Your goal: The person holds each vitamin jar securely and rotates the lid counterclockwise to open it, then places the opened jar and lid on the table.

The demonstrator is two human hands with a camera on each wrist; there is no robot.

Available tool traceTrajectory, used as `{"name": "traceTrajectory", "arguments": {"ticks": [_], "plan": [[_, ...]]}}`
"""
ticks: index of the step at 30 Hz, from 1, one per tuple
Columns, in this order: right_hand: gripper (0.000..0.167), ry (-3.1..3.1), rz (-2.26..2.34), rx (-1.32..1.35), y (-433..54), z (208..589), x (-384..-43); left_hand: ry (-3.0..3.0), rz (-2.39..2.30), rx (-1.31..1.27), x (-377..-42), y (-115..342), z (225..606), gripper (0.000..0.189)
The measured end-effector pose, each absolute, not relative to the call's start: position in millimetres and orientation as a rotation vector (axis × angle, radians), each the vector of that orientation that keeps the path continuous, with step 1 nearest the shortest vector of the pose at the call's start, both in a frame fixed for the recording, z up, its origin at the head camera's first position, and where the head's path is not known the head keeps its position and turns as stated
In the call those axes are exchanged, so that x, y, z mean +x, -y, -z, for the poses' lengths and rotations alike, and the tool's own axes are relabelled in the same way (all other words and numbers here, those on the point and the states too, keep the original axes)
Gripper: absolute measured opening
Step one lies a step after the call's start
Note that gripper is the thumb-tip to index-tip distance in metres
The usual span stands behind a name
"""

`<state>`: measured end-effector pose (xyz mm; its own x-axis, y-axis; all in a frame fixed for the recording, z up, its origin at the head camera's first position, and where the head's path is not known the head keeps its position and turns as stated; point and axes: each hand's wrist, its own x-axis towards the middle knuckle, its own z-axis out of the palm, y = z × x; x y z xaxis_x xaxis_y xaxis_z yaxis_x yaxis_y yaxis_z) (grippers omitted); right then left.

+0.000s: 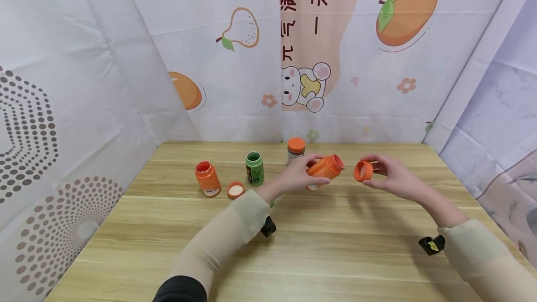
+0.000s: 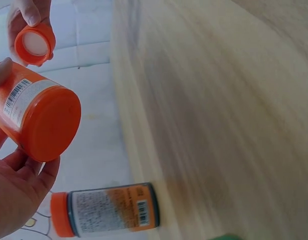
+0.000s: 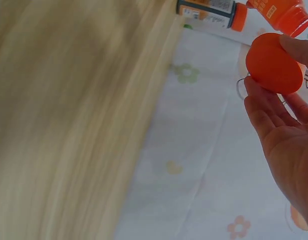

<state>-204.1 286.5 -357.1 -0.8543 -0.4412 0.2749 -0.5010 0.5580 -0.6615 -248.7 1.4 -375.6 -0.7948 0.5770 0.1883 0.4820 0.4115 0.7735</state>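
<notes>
My left hand (image 1: 299, 175) grips an open orange bottle (image 1: 325, 168) above the table. The bottle tilts with its mouth to the right, and its flat base (image 2: 52, 124) shows in the left wrist view. A short way to the right, my right hand (image 1: 394, 177) pinches an orange screw lid (image 1: 363, 171) between thumb and fingers. The lid's pale inside faces the bottle, with a gap between the two. In the right wrist view the lid's smooth outer top (image 3: 274, 63) is visible. Behind my left hand stands a capped bottle with an orange lid (image 1: 296, 145).
On the left of the wooden table (image 1: 319, 255) stand an open orange bottle (image 1: 208, 181) and an open green bottle (image 1: 255, 170). An orange lid (image 1: 236, 190) lies between them, pale inside up. A printed white curtain (image 1: 251, 78) hangs along the table's back edge.
</notes>
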Motion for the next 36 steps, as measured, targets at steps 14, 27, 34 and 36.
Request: {"name": "traceTrajectory", "arguments": {"ticks": [14,27,34,36], "plan": [[0.056,2.753,-1.174,0.754,-300.4,376.4,-209.4,-2.513,-1.421,0.928,-254.6,-30.3,394.8,0.058],[0.055,2.703,-1.337,0.742,-315.4,390.4,-211.2,-2.421,-1.61,0.748,-257.8,-55.4,415.9,0.058],[0.055,2.724,-1.377,0.739,-322.5,398.2,-211.2,-2.347,-1.704,0.601,-256.5,-64.8,423.9,0.058],[0.055,2.714,-1.39,0.75,-324.3,400.5,-210.7,-2.33,-1.725,0.588,-256.7,-66.4,426.7,0.057]]}}
